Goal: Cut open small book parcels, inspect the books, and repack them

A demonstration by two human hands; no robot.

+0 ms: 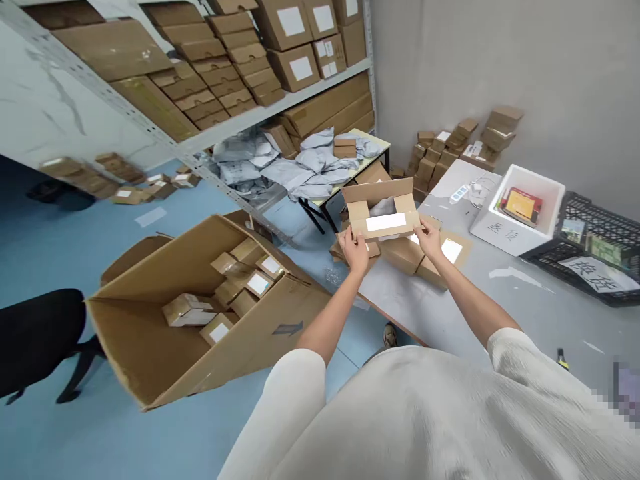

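Observation:
An opened brown cardboard box with a white label on its front is held up over the table's far left corner. Its lid stands raised, and something pale grey shows inside. My left hand grips the lower left corner of this box, while my right hand grips the lower right corner. Below and behind the held box, several closed brown boxes rest at the table's edge, some with white labels.
A large open carton with several small boxes stands at left, near a black chair. On the grey table are a white foam box and a black crate. Shelving holds stacked boxes; grey bags lie beyond.

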